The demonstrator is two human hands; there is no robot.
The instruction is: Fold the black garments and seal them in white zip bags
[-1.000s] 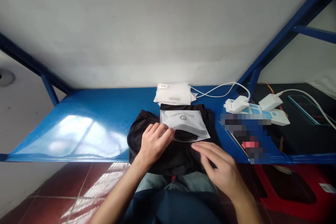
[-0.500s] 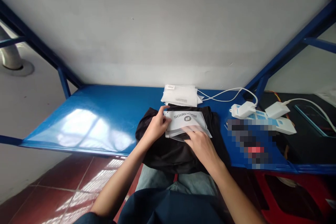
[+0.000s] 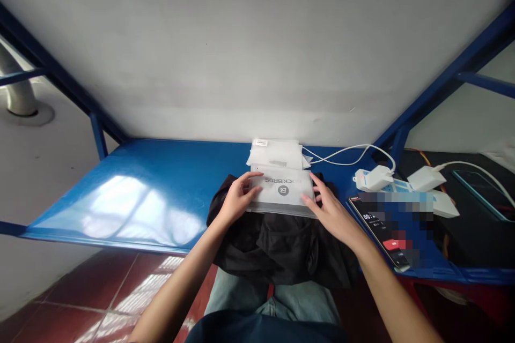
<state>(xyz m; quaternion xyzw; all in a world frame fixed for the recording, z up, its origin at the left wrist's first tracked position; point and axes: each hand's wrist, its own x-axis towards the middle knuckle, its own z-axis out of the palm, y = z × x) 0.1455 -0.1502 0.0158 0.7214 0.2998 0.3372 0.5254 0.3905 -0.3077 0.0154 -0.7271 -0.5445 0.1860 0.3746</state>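
A frosted zip pouch [image 3: 284, 201] printed with ROCKBROS lies level between my hands, its lettering upside down to me. My left hand [image 3: 240, 195] pinches its left edge, thumb on top. On the opposite side, my right hand [image 3: 328, 206] grips the right edge with the thumb over the front. Beneath the pouch is a crumpled black cloth item [image 3: 277, 252], spread on the table edge and hanging over my lap; its exact kind cannot be made out. Just behind the pouch sits a stack of similar whitish packets [image 3: 277, 153], one bearing a small label.
The blue tabletop [image 3: 181, 163] runs along a grey wall. To the right are a phone [image 3: 380, 230], partly blurred out, a white power strip [image 3: 442, 204] with chargers, white cables [image 3: 341, 162], and another phone [image 3: 485, 193] on a black surface. Blue frame bars [image 3: 98, 134] flank both sides.
My right hand has come out from the pouch's near edge and moved to its right edge. The pouch now lies flatter and straighter, and more of the black cloth shows in front.
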